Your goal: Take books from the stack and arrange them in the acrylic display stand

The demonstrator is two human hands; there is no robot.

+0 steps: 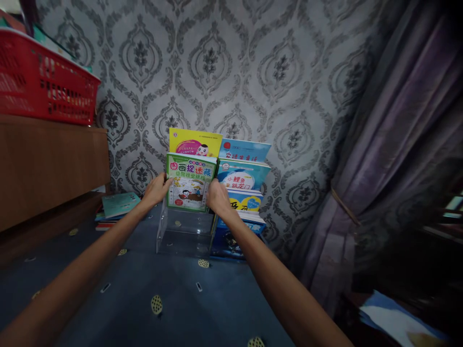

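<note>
A green-bordered picture book (188, 190) stands upright in the left column of a clear acrylic book rack (184, 243). My left hand (156, 188) grips its left edge, with the thumb on the front cover. At its right edge is my right hand (218, 196), closed on that side, its fingertips partly hidden. Behind it rises a yellow book (197, 140). The rack's right column holds a light-blue book (248, 149), a teal book (244, 176), a yellow-and-blue book (248, 200) and a dark-blue book (227, 243), stepped from back to front.
A small pile of books (119, 205) lies left of the rack on the dark patterned cloth (126, 299). Further left, a red basket (68, 91) sits on a wooden cabinet (50, 164). Patterned wallpaper is behind, and a tied grey-purple curtain (336, 231) hangs at right.
</note>
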